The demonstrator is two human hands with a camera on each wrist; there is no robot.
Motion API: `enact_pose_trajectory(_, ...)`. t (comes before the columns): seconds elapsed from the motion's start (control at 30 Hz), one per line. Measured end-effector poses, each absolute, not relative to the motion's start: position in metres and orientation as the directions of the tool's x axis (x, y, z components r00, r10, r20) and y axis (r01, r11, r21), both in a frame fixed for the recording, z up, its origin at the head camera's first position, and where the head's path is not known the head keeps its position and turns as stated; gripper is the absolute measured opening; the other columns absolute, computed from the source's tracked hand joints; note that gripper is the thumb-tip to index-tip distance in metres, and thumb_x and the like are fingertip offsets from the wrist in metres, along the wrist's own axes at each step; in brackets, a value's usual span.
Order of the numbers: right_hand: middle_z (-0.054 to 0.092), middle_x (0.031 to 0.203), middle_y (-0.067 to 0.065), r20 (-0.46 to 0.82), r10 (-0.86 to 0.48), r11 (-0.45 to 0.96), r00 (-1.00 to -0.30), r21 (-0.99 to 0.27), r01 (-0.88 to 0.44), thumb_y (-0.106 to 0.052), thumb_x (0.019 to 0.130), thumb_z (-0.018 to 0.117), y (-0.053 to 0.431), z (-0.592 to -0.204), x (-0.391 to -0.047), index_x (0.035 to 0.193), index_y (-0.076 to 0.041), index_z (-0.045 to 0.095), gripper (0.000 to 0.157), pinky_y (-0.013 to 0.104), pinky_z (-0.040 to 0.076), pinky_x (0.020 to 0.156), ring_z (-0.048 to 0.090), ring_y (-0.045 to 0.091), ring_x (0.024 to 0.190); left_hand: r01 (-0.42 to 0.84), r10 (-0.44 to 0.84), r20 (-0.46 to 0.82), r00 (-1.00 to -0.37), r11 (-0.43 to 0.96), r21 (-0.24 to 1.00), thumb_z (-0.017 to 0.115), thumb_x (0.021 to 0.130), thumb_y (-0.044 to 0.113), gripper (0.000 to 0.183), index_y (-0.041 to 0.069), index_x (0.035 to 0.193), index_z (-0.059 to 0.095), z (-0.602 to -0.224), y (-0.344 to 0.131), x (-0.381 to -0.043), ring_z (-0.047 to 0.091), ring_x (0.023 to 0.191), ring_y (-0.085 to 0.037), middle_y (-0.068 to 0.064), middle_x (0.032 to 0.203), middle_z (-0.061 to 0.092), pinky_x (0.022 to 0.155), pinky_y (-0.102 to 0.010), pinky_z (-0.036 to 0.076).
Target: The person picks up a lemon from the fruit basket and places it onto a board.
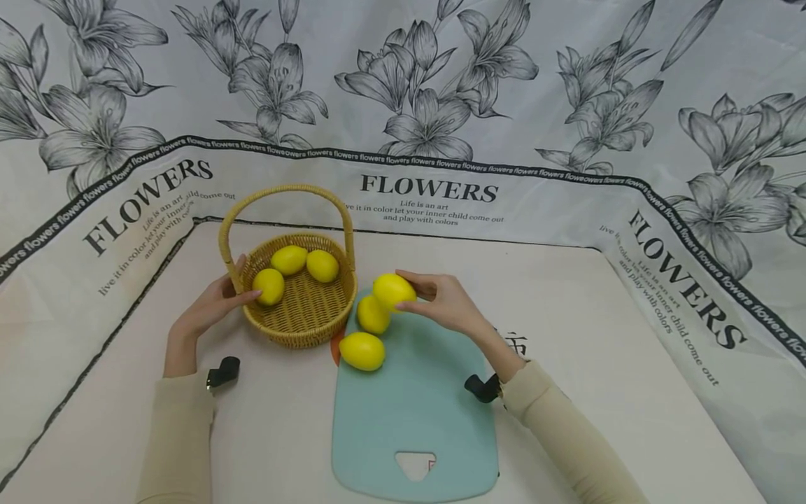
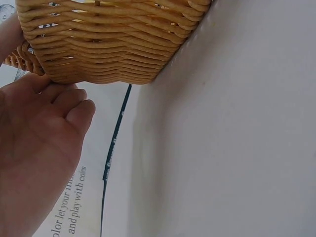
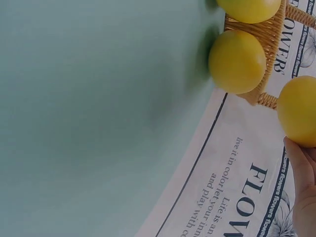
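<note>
Board (image 1: pixel 415 406) below, the right grip (image 1: pixel 443 301) pinches a lemon (image 1: pixel 392 290), seemingly aloft.

The white cloth (image 1: pixel 554 203) reads "FLOWERS", "Life is an art", "and play with colors"; its black band (image 1: pixel 434 162), "flowers".

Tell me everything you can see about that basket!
The basket is round, woven from yellow-brown strands that look like wicker, with a tall arched handle. It stands upright on the pale surface, left of the blue-green board. Three lemons lie inside, toward its left and far side. The left hand holds its left side.
</note>
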State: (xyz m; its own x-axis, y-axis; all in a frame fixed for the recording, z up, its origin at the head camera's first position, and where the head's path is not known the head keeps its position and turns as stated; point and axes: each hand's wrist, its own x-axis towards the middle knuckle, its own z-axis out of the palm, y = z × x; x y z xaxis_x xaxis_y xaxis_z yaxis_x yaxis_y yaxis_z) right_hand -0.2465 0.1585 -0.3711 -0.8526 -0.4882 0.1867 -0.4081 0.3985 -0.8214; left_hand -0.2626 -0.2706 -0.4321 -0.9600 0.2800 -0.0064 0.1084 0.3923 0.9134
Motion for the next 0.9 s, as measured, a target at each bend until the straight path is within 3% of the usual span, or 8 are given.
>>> enact_pose_trajectory(0.2, 0.054, 0.136, 0.015, 0.167, -0.472, 0.437, -0.866, -0.808, -0.394, -0.012, 0.084, 0.075, 0.166, -0.362, -0.234, 0.136, 0.002, 0.051, 0.059, 0.033, 0.047, 0.098, 0.054, 0.028, 0.122, 0.111, 0.284, 0.0, -0.959, 0.376, 0.92, 0.061, 0.096, 0.03, 0.085, 0.016, 0.155, 0.002, -0.432, -0.271, -0.263, 0.011, 0.143, -0.04, -0.018, 0.159, 0.008, 0.113, -0.06, 0.011)
enact_pose_trajectory(0.37, 0.055, 0.136, 0.008, 0.157, -0.456, 0.468, -0.876, -0.795, -0.386, -0.021, 0.083, 0.077, 0.182, -0.379, -0.243, 0.137, -0.004, 0.053, 0.061, 0.025, 0.047, 0.095, 0.055, 0.021, 0.122, 0.106, 0.283, -0.004, -0.959, 0.373, 0.922, 0.062, 0.096, 0.03, 0.086, 0.018, 0.155, 0.002, -0.433, -0.271, -0.263, 0.01, 0.144, -0.039, -0.015, 0.16, 0.006, 0.113, -0.059, 0.01)
enact_pose_trajectory(0.9, 0.054, 0.136, 0.013, 0.049, -0.446, 0.59, -0.893, -0.735, -0.335, -0.022, 0.084, 0.077, 0.199, -0.396, -0.247, 0.137, -0.002, 0.052, 0.062, 0.032, 0.048, 0.095, 0.055, 0.027, 0.122, 0.101, 0.277, -0.016, -0.961, 0.403, 0.91, 0.061, 0.096, 0.033, 0.086, 0.015, 0.155, 0.001, -0.431, -0.271, -0.262, 0.013, 0.142, -0.043, -0.025, 0.157, 0.011, 0.112, -0.062, 0.012)
